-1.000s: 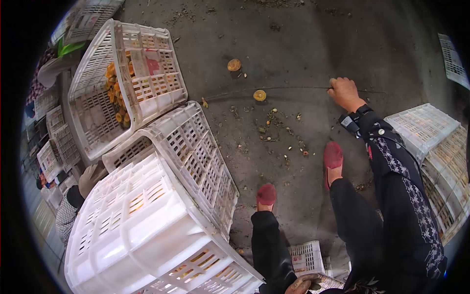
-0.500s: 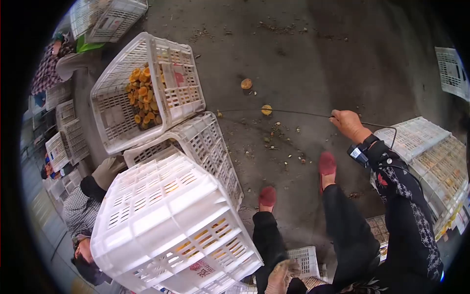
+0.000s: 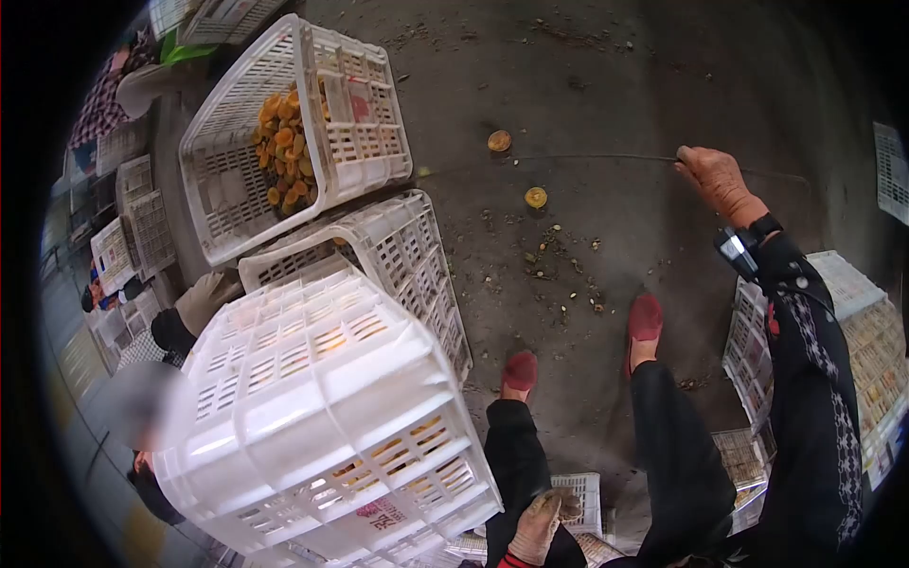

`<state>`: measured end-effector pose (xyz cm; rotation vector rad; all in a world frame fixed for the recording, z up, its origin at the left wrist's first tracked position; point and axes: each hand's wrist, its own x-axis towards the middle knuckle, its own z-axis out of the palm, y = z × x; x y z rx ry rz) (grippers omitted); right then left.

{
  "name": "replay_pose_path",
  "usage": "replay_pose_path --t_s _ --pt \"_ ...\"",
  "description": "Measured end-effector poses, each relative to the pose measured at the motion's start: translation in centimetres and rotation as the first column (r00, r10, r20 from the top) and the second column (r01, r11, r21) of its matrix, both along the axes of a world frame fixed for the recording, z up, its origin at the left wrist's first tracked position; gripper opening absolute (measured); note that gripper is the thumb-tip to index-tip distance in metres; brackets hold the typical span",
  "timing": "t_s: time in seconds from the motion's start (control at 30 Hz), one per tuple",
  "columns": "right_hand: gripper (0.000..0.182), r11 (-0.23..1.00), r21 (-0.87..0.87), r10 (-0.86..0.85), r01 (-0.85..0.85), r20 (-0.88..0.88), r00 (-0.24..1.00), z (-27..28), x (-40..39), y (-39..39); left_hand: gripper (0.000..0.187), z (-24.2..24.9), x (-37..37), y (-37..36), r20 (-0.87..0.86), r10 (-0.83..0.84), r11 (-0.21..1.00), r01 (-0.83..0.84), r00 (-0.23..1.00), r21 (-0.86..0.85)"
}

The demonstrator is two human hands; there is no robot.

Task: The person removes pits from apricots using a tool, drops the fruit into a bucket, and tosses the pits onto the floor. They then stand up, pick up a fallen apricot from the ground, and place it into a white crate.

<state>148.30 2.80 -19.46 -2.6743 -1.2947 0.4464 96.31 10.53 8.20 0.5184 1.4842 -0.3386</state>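
My right hand (image 3: 721, 182) is closed around a long thin rod (image 3: 597, 156), which reaches left over the floor to the side of a white crate (image 3: 365, 114). That crate holds orange fruit pieces (image 3: 287, 151). At the bottom, near my left leg, my left hand (image 3: 538, 530) appears in a pale, soiled glove; its fingers look bent, and what they hold, if anything, cannot be made out. A large white crate (image 3: 312, 398) with orange contents stands left of my legs, beside another crate (image 3: 407, 256).
Two fruit pieces (image 3: 499, 141) and scattered debris (image 3: 559, 260) lie on the floor (image 3: 587, 85). White crates (image 3: 857, 284) stand at the right. Co-workers are at the left; one wears a checked sleeve (image 3: 99, 109) and another a glove (image 3: 204, 301).
My right hand has moved right and up with the rod, whose far end also shifted upward. My left hand shows more fully. The view has shifted, and the co-worker at lower left has moved.
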Motion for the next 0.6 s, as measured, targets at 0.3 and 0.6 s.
replay_pose_path --t_s 0.3,0.6 --pt "0.021 0.979 0.069 0.193 -0.190 -0.029 0.981 13.0 -2.3 0.1 0.024 -2.8 -2.9 -1.0 0.119 -0.225 0.974 0.224 0.967 0.018" --pt "0.018 0.985 0.139 0.103 -0.100 -0.016 0.995 26.8 -7.5 6.4 0.036 -4.0 -7.6 -1.8 0.199 -0.233 0.971 0.215 0.952 0.106"
